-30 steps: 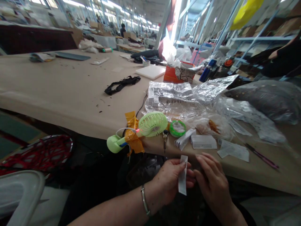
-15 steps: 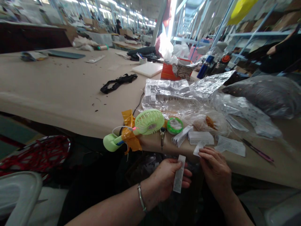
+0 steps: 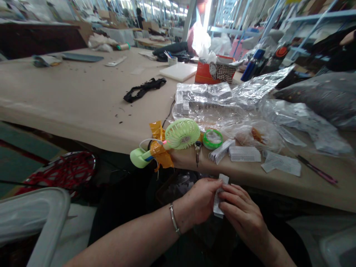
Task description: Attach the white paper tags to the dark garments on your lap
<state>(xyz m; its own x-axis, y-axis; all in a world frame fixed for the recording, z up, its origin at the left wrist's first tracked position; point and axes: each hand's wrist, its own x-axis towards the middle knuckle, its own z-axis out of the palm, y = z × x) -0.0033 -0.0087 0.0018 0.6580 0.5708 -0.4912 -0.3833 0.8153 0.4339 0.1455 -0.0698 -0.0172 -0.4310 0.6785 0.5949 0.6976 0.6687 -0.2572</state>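
Observation:
White printed labels [image 3: 218, 208] are held upright in a narrow strip just off the table's front edge. My left hand [image 3: 200, 202] grips them from the left, thumb near the top end. From the right, my right hand [image 3: 244, 212] presses its fingertips against the same strip; how many labels lie together there I cannot tell. On the table edge just beyond stand a folded bundle of labels [image 3: 221, 151] and a neat stack of labels [image 3: 244, 154]. Several loose labels [image 3: 282, 163] lie spread out to their right.
A green handheld fan [image 3: 183, 134] is taped to the table edge. Beside it are a slim pointed tool [image 3: 197, 152] and a green round dish [image 3: 213, 139] with white filling. Dark pink tweezers [image 3: 318, 171] lie at right. Clear plastic bags [image 3: 205, 111] cover the table behind.
My right hand has moved left and down from the table edge, bringing a label to the strip in my left hand. The hands now meet. The view has shifted slightly.

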